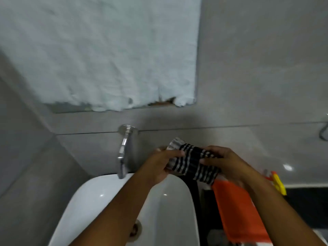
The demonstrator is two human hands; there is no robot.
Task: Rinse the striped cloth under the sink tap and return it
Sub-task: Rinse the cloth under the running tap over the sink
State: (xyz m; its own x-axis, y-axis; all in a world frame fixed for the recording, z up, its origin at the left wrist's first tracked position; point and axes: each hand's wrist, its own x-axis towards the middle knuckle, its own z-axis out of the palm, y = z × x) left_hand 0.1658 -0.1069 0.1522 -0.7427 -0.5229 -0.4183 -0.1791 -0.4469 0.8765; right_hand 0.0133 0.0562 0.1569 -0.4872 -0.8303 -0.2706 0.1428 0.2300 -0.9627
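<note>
1. We held the striped cloth (193,162) bunched between both hands, above the right rim of the white sink (92,196), right of the tap (123,153); no water showed.
2. Our left hand (159,166) closed on its pale end; our right hand (223,160) gripped its dark middle.
3. We judged it soft, limp and light, heavier once wet; best held by the bunched ends.
4. The chrome tap looked smooth; the basin glossy and rounded; the grey wall tiles (257,68) shiny; an orange cloth (236,210) hung beside.
</note>
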